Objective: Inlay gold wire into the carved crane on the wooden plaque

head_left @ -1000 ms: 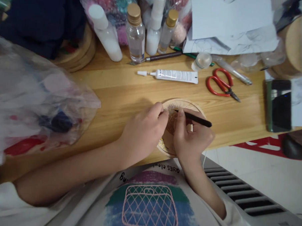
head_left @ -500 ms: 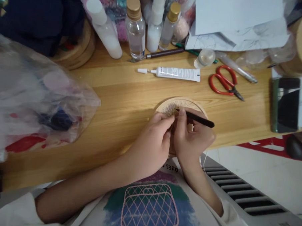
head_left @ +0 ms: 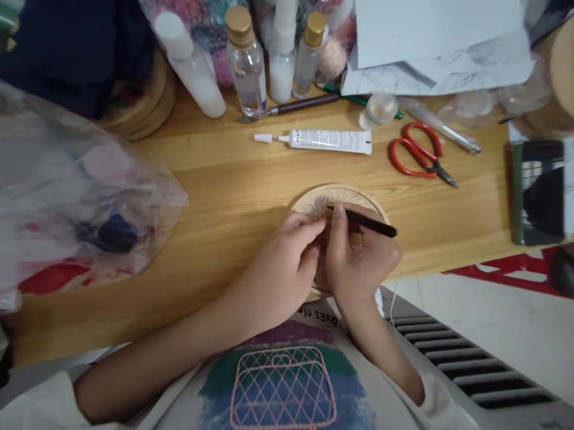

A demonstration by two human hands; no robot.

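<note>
Between the thumb and fingers of my right hand (head_left: 361,256) is a pair of black tweezers (head_left: 370,222), held like a pen. Their narrow tip points left and down to a round, pale piece with a wooden rim (head_left: 300,198). Fine dark strokes radiate over its upper face; my hands cover much of the rest. My left hand (head_left: 287,266) lies over its left side, thumb and index finger pinched close to the tweezers' tip. What the pinch holds is too small to make out.
Beyond the round piece lie a white tube (head_left: 331,141), red-handled scissors (head_left: 423,151) and a craft knife (head_left: 304,105). Several bottles (head_left: 246,67) and a small clear cup (head_left: 378,111) stand behind. A plastic bag (head_left: 101,207) is at left, a phone (head_left: 539,191) at right.
The whole view has shifted slightly, so the table things appear a little further left. Both hands keep nearly the same pose, with the tweezers' tip still at the round piece.
</note>
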